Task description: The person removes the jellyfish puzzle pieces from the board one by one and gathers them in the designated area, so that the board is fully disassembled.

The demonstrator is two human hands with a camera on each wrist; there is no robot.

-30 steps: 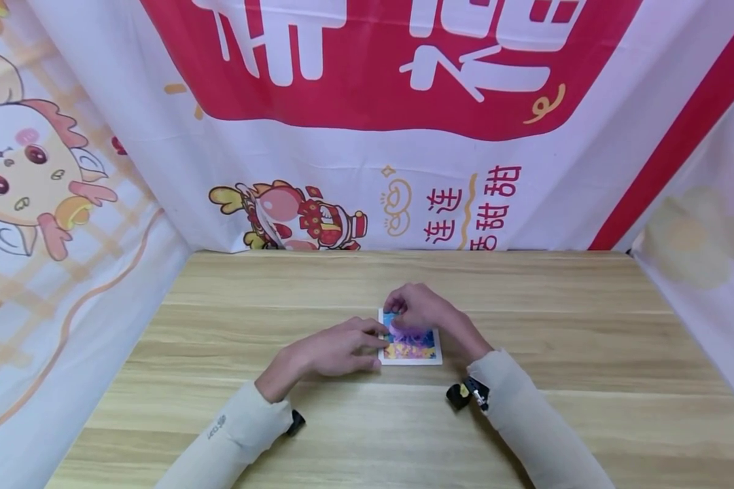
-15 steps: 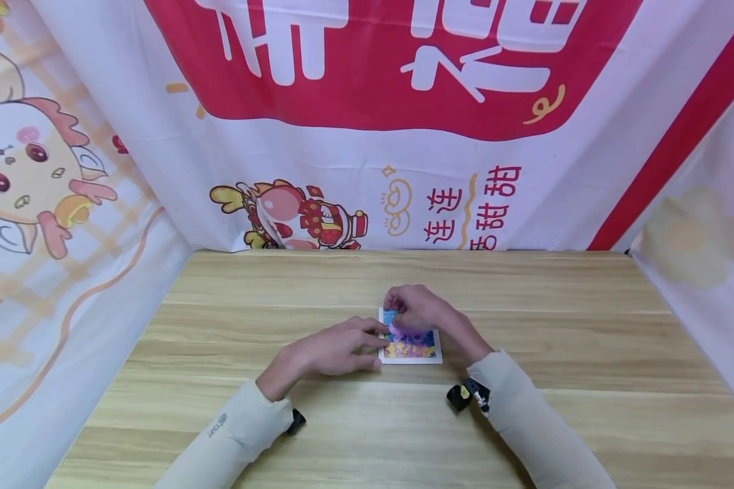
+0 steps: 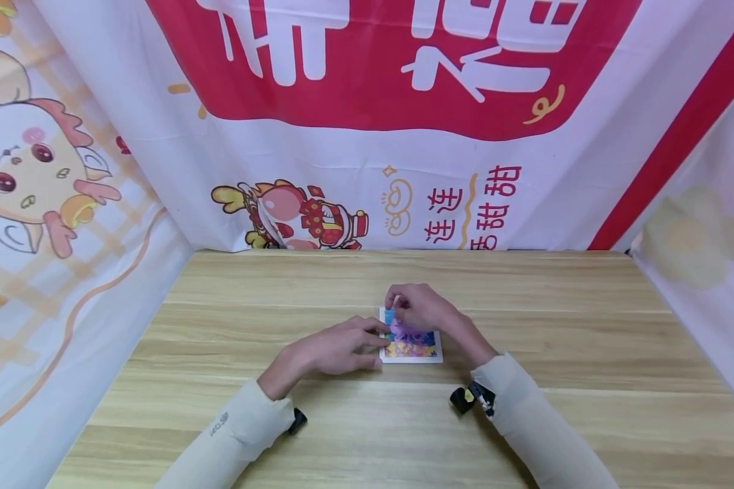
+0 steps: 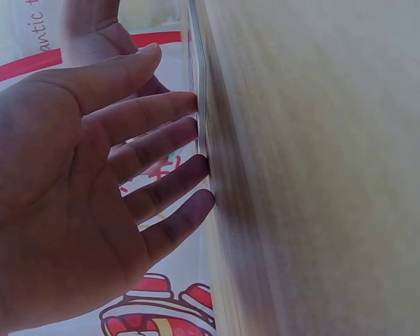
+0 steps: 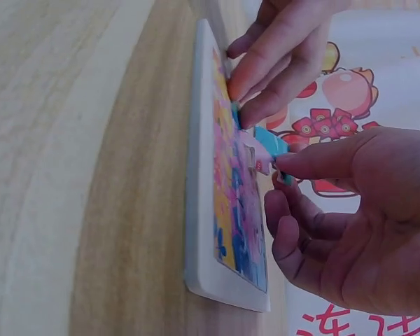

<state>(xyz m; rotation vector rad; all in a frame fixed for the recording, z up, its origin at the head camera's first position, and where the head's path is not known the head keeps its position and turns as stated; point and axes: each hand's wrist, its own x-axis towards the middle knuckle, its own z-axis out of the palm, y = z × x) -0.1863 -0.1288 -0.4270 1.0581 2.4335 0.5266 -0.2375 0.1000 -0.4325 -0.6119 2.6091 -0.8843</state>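
Sleeves (image 3: 226, 435): pale, one on each arm, both reaching in over the table (image 3: 367, 421) from the side nearest us; we see printed lettering on the left one.
Wrist device (image 3: 463, 401): black, strapped at the right cuff; a second dark one shows at the left cuff.
Left hand (image 3: 342, 346): fingers extended and apart, clamped on nothing; we see some tips touching the left edge of the board (image 3: 412, 360), and the last two meeting the tabletop just beside it in the left wrist view.
Right hand (image 3: 425, 307): thumb and forefinger together, clamped on the piece (image 5: 271, 141); the other fingers curl loosely beneath.
Piece: teal and pink, tilted up over the board's upper part; we cannot tell whether its lower edge touches.
Board: white-rimmed, with a blue, pink and yellow picture; it lies flat on the table, nearer the far edge than to us, about midway between the left and right edges.
Back cloth (image 3: 355, 153): white, hanging beyond the table's far edge; we see a red panel, big white characters and a cartoon dragon.
Side cloth (image 3: 116, 224): cartoon-printed, along the table's left edge.
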